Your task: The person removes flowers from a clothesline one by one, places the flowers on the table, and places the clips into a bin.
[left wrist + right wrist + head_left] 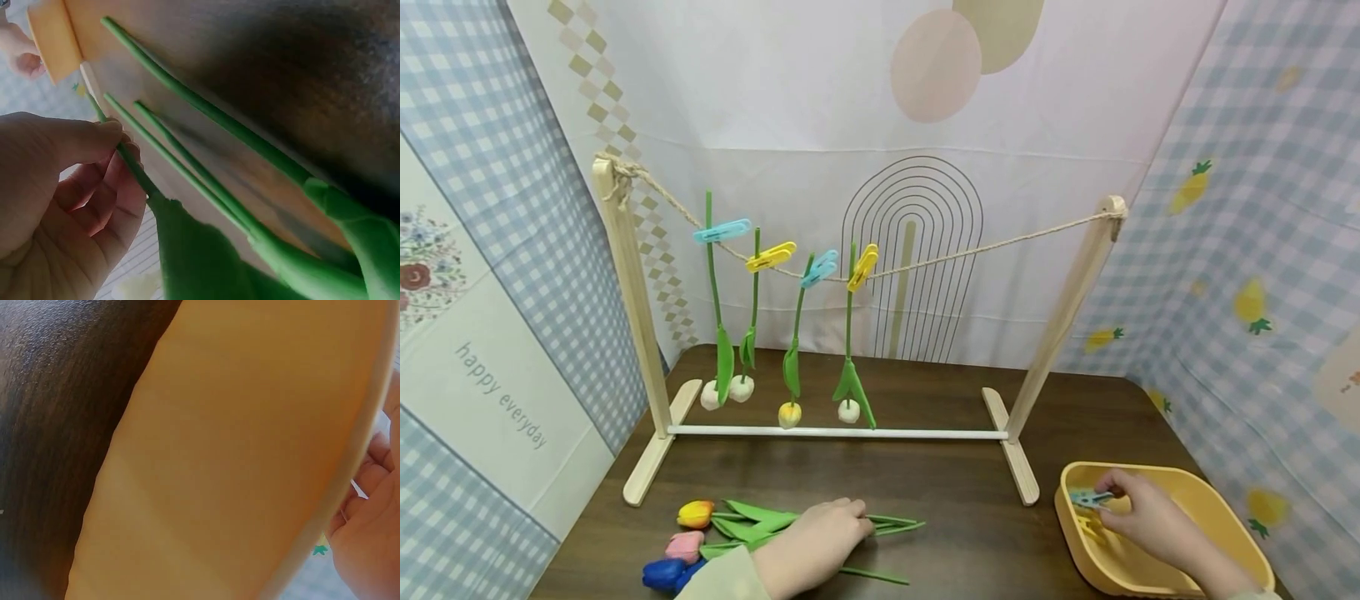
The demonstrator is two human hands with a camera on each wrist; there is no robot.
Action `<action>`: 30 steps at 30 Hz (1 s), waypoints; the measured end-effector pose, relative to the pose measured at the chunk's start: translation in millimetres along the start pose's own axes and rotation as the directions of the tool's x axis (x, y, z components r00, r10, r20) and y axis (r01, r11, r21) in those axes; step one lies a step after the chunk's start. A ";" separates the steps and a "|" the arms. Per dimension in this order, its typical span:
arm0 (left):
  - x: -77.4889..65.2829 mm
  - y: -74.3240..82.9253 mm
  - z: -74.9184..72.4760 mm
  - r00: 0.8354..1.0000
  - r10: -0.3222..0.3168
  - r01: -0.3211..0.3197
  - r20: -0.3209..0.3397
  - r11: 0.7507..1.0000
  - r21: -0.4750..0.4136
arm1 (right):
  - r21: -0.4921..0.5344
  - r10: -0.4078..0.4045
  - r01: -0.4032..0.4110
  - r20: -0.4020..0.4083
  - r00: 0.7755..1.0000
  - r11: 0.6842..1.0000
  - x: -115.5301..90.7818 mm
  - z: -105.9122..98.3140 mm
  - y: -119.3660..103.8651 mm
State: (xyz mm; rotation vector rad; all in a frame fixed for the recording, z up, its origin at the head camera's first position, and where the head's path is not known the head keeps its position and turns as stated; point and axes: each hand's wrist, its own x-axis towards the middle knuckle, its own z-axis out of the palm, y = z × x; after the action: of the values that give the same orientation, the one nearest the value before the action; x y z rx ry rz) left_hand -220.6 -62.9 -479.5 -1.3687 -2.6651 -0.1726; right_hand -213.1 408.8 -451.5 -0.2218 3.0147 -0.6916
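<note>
In the lower middle of the head view, the left hand (pixel 820 537) reached over a bundle of tulips lying on the dark table (pixel 955 475), and in the left wrist view its thumb and fingers pinched a green stem (pixel 137 173) near the left centre of the frame, with more stems running diagonally beside it. Which bloom belonged to that stem could not be told. At the lower left of the head view lay the bundle's heads: a yellow-orange tulip (pixel 696 514), a pink tulip (pixel 685 547) and a blue tulip (pixel 664 575). At the lower right, the right hand (pixel 1150 518) was inside the yellow tub (pixel 1206 483), thumb and forefinger closed on a light blue clothespin (pixel 1090 498), with yellow plastic pieces (pixel 1092 527) just below it; in the right wrist view, the tub's wall hid what that hand held. Across the upper middle of the head view, a rope (pixel 1000 247) sagged between the left post (pixel 635 308) and the right post (pixel 1063 325), which a white rod (pixel 925 434) joined low down. Four tulips hung head down from the rope's left half, the third a yellow bloom (pixel 790 415) and the others white, each stem clipped by a clothespin, blue and yellow by turns from left to right.
</note>
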 end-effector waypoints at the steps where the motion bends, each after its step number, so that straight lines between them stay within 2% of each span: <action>1: 0.0 0.1 1.2 1.000 -0.002 0.002 0.007 1.000 -0.007 | -0.005 -0.002 0.002 -0.002 1.000 1.000 -0.1 1.1 0.8; 6: -0.8 -0.5 8.2 0.999 -0.006 0.008 0.045 0.999 -0.036 | -0.012 -0.031 0.031 -0.001 1.000 0.999 0.2 6.2 4.4; 11: -2.6 0.1 12.1 0.999 -0.004 0.005 0.044 1.000 -0.028 | -0.029 -0.043 0.044 0.005 0.999 0.999 0.5 9.9 6.6; 16: -3.4 0.0 14.4 0.998 -0.006 0.010 0.064 0.998 -0.064 | -0.093 -0.048 0.049 0.005 0.999 0.994 1.9 12.6 10.9; 21: -3.3 -0.7 16.2 0.995 -0.031 0.041 0.092 0.994 -0.103 | -0.152 -0.054 0.053 -0.003 0.999 0.987 1.2 14.6 12.8; 30: -2.9 -1.6 17.2 0.991 -0.050 0.066 0.126 0.990 -0.123 | -0.138 -0.055 0.055 0.001 0.998 0.989 0.6 14.8 11.7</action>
State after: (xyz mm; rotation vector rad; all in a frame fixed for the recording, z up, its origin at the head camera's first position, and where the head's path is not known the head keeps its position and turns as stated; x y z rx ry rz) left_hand -221.5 -63.3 -497.1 -1.3804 -2.8420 -0.2768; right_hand -214.2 412.7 -470.0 -0.3105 3.0718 -0.4875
